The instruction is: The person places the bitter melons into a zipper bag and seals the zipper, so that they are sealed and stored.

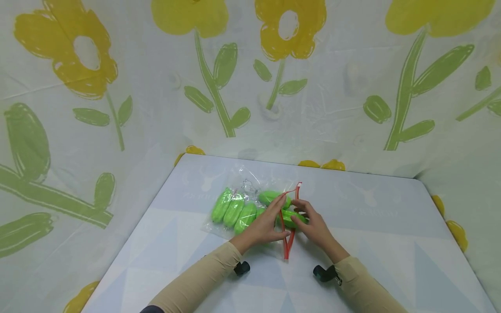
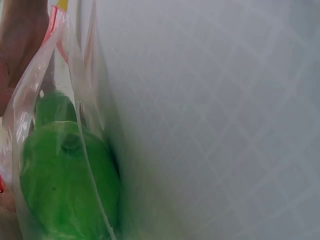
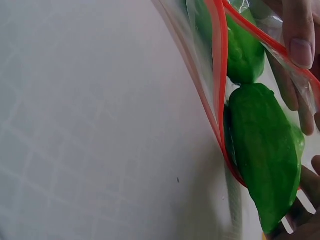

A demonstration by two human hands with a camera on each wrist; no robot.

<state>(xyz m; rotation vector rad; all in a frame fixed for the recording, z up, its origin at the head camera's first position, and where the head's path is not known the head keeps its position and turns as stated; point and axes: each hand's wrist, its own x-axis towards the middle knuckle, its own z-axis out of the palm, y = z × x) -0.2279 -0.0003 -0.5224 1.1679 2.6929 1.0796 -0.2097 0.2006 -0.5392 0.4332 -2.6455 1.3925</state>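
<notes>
A clear zip bag (image 1: 242, 174) with a red zip edge lies on the table, its mouth spread toward the right. Inside it are several glossy green elongated vegetables (image 1: 233, 211), type unclear. My left hand (image 1: 266, 228) holds the bag's mouth, thumb and fingers on either side of the red edge (image 3: 218, 75). My right hand (image 1: 316, 226) grips the outer end of one tapered green vegetable (image 3: 265, 150), which lies partly within the mouth. In the left wrist view, a rounded green vegetable (image 2: 67, 180) shows through the film.
The pale patterned table (image 1: 375, 226) extends around the bag, its far edge against a hanging flower-print cloth (image 1: 328, 100). Dark wrist-camera mounts (image 1: 324, 274) sit below both hands, close over the tabletop.
</notes>
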